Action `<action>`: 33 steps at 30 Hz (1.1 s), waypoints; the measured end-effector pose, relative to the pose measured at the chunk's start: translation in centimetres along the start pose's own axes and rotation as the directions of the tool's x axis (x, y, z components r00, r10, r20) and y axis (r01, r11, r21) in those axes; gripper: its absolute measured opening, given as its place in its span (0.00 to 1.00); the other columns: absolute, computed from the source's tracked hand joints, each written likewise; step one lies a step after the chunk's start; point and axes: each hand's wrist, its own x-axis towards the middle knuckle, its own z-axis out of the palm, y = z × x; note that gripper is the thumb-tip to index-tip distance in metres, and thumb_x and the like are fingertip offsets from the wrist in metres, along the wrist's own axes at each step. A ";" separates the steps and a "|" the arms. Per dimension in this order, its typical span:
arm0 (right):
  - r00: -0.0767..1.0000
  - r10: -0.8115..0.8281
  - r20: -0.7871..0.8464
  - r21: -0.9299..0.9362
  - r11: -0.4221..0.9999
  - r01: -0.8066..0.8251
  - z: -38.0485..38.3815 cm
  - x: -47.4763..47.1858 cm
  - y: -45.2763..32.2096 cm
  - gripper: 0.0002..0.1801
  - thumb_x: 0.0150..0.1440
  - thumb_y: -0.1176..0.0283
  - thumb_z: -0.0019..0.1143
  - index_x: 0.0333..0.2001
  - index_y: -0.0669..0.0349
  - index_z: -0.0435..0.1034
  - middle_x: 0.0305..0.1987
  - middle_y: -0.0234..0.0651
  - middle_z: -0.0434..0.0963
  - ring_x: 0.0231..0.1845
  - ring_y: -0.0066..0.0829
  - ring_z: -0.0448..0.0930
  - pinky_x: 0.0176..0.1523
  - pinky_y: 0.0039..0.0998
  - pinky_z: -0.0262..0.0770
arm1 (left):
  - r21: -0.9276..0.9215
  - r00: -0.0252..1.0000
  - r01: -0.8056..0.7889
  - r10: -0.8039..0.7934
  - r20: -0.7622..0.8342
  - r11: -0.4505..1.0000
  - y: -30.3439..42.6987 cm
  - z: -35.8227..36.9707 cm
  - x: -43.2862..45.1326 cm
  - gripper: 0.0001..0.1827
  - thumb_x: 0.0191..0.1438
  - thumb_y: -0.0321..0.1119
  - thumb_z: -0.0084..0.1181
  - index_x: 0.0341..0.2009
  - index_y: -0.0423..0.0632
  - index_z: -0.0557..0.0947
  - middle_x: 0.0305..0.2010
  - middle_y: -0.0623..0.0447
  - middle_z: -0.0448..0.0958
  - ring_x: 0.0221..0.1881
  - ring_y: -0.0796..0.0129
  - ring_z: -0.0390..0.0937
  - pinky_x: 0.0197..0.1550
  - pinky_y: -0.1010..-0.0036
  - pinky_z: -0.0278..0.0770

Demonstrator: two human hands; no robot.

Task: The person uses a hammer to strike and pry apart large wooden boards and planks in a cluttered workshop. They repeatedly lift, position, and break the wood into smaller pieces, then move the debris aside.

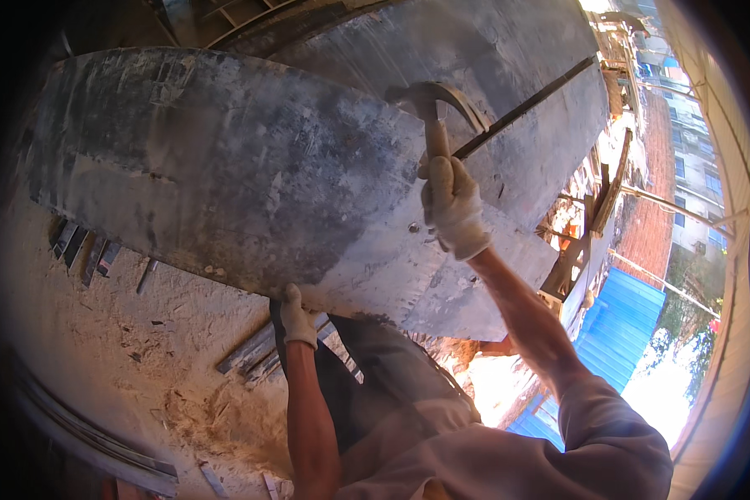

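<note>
My right hand (pixel 455 206), in a pale work glove, grips the handle of a claw hammer (pixel 436 125). The hammer is raised over a large, worn board (pixel 225 162) with dark stains and whitish patches. My left hand (pixel 297 317), gloved too, holds the board's near edge, its thumb on top and the other fingers partly hidden. Behind the hammer lies a second stained board (pixel 537 119), partly covered by the first one. A narrow dark strip (pixel 525 107) runs across that second board.
Sawdust and wood scraps cover the ground (pixel 162 350) at left. Wooden strips (pixel 250 353) lie below the board, and long planks (pixel 100 437) at lower left. Broken timber (pixel 600 200) juts up at right, near a blue corrugated sheet (pixel 622 306).
</note>
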 end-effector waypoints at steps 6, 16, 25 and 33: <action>0.992 0.093 0.085 -0.223 0.972 -0.072 1.9 -0.1 3.7 0.26 0.73 0.51 0.35 0.43 0.64 0.71 0.24 0.36 0.76 0.22 0.25 0.77 0.23 0.31 0.76 | 0.034 1.000 -0.016 0.016 -0.001 0.999 0.6 0.9 -1.2 0.39 0.62 0.59 0.59 0.66 0.44 0.66 0.63 0.43 0.69 0.66 0.48 0.68 0.66 0.37 0.70; 0.986 0.151 0.075 -0.104 0.984 -0.143 2.3 -1.8 -0.4 0.25 0.72 0.50 0.38 0.43 0.64 0.69 0.22 0.38 0.76 0.19 0.30 0.77 0.21 0.37 0.75 | -0.012 1.000 -0.016 0.016 0.021 1.000 0.5 -0.6 -0.4 0.43 0.60 0.60 0.61 0.69 0.47 0.63 0.62 0.45 0.70 0.63 0.51 0.70 0.62 0.45 0.74; 0.913 -0.361 0.189 -0.448 0.796 0.407 4.9 -2.0 4.1 0.23 0.72 0.57 0.42 0.59 0.63 0.65 0.18 0.37 0.70 0.16 0.32 0.73 0.19 0.36 0.68 | 0.017 0.999 0.007 -0.008 0.037 1.000 2.0 -1.4 -0.4 0.36 0.62 0.60 0.58 0.61 0.43 0.72 0.58 0.47 0.74 0.58 0.54 0.74 0.62 0.51 0.74; 0.982 -0.181 0.052 -0.188 0.964 0.188 4.3 -9.6 4.2 0.23 0.69 0.52 0.48 0.57 0.58 0.67 0.21 0.42 0.75 0.23 0.44 0.80 0.25 0.44 0.71 | 0.057 0.998 0.061 -0.062 0.019 0.997 2.7 1.9 -1.0 0.38 0.67 0.61 0.47 0.67 0.40 0.68 0.66 0.44 0.71 0.67 0.54 0.68 0.70 0.55 0.68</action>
